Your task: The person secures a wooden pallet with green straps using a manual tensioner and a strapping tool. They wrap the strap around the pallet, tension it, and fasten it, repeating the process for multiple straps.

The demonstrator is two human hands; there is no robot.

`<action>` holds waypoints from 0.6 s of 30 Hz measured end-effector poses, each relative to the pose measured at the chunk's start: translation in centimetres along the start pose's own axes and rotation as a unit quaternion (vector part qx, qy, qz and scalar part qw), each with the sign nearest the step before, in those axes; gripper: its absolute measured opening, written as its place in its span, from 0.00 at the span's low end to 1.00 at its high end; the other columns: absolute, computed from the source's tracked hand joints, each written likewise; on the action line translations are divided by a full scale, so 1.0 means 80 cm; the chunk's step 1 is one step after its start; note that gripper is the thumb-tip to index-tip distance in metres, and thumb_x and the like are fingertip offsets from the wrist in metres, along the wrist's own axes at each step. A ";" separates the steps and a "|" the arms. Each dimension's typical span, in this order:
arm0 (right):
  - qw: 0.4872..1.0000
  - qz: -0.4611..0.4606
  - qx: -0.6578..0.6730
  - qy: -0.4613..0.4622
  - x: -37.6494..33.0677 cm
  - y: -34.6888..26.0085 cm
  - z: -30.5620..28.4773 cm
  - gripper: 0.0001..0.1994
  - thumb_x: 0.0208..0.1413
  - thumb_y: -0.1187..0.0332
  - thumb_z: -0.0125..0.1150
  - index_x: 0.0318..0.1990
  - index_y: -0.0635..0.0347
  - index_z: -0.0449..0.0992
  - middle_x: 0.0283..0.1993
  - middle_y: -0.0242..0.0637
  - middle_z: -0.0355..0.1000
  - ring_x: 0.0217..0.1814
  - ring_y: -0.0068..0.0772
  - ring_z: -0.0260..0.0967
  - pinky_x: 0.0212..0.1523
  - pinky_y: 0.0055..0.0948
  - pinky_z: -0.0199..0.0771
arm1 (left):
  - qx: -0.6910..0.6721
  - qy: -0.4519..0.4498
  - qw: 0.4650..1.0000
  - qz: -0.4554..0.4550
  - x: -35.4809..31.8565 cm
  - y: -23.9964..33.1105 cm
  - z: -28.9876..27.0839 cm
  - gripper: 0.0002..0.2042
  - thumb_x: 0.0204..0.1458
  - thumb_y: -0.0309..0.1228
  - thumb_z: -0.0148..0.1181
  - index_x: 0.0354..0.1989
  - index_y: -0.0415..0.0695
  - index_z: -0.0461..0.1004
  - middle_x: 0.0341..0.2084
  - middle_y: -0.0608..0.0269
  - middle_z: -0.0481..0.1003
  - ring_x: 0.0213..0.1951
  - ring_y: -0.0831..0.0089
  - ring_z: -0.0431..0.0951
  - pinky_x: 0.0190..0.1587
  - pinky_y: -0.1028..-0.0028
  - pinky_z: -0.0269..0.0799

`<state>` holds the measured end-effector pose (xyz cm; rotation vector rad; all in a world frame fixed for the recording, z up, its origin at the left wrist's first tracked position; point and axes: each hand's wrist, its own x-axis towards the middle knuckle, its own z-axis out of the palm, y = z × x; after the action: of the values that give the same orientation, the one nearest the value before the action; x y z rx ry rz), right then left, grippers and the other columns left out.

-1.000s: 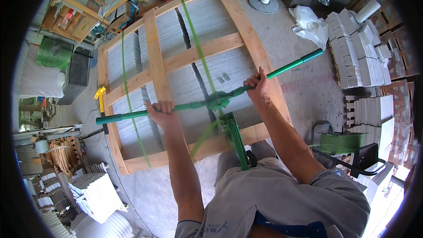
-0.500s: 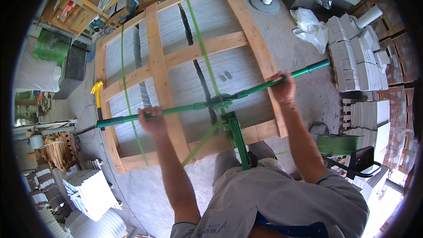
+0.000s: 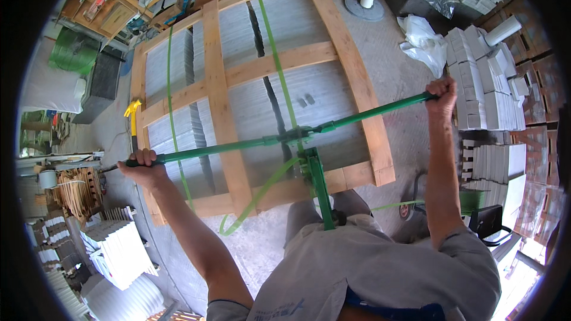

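Note:
A long-handled green strapping tool (image 3: 297,137) spans the near part of a wooden crate (image 3: 215,83). My left hand (image 3: 143,166) is wrapped round the end of its left handle, and my right hand (image 3: 441,95) grips the end of the right one. The tool's third arm (image 3: 321,193) points down toward my waist. A green strap (image 3: 275,53) runs lengthwise over the crate into the tool's head, and its loose tail (image 3: 247,217) loops out in front. Another green strap (image 3: 171,101) crosses the crate further left. Grey slabs (image 3: 238,41) show between the boards.
A yellow-headed hammer (image 3: 133,113) rests at the crate's left edge. Stacks of pale slabs (image 3: 485,83) stand to the right, near a white plastic bag (image 3: 422,44). A hand cart (image 3: 410,207) is at lower right. White slabs (image 3: 122,246) lean at lower left.
My hands have slid outward along the handles to their ends, the left hand leftward and the right hand rightward. The strap's loose tail now bows into a loop.

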<state>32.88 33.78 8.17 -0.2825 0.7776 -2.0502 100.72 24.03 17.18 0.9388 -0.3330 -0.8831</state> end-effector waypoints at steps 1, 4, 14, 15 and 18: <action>0.999 -0.019 -0.026 -0.018 -0.003 -0.013 0.029 0.17 0.57 0.63 0.55 0.19 0.48 0.56 0.13 0.20 0.44 0.15 0.18 0.41 0.21 0.22 0.49 | 0.008 -0.039 0.999 0.025 -0.010 0.006 0.019 0.23 0.59 0.54 0.37 0.19 0.50 0.56 0.10 0.71 0.48 0.13 0.77 0.47 0.18 0.74 0.46; 0.995 -0.057 -0.081 0.001 -0.026 -0.019 0.101 0.17 0.58 0.65 0.53 0.20 0.49 0.56 0.14 0.20 0.42 0.16 0.17 0.37 0.22 0.24 0.45 | 0.040 -0.039 0.997 0.053 -0.046 0.025 0.054 0.23 0.60 0.53 0.35 0.19 0.50 0.57 0.10 0.72 0.48 0.13 0.77 0.46 0.19 0.74 0.45; 0.996 0.020 -0.041 -0.075 -0.073 -0.046 0.143 0.12 0.58 0.59 0.53 0.27 0.54 0.65 0.20 0.23 0.49 0.23 0.21 0.47 0.31 0.26 0.53 | 0.022 -0.080 0.996 0.034 -0.062 0.042 0.030 0.22 0.60 0.51 0.34 0.19 0.49 0.59 0.10 0.70 0.51 0.13 0.75 0.50 0.19 0.72 0.51; 0.997 0.021 -0.016 -0.072 -0.071 -0.054 0.141 0.13 0.58 0.58 0.52 0.28 0.55 0.66 0.20 0.23 0.50 0.23 0.21 0.47 0.31 0.26 0.53 | 0.022 -0.098 0.995 0.030 -0.062 0.044 0.029 0.22 0.60 0.50 0.35 0.18 0.49 0.59 0.10 0.70 0.51 0.13 0.75 0.51 0.19 0.72 0.51; 0.991 0.050 0.042 -0.113 -0.064 -0.071 0.134 0.16 0.59 0.53 0.51 0.31 0.58 0.70 0.20 0.23 0.51 0.24 0.21 0.48 0.32 0.26 0.54 | 0.020 -0.114 0.993 0.025 -0.065 0.046 0.031 0.22 0.60 0.49 0.36 0.18 0.49 0.60 0.10 0.70 0.52 0.13 0.75 0.51 0.19 0.72 0.52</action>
<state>37.01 35.78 20.52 -0.4127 0.5540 -1.9119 97.89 27.75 22.21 0.8629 -0.5700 -0.9432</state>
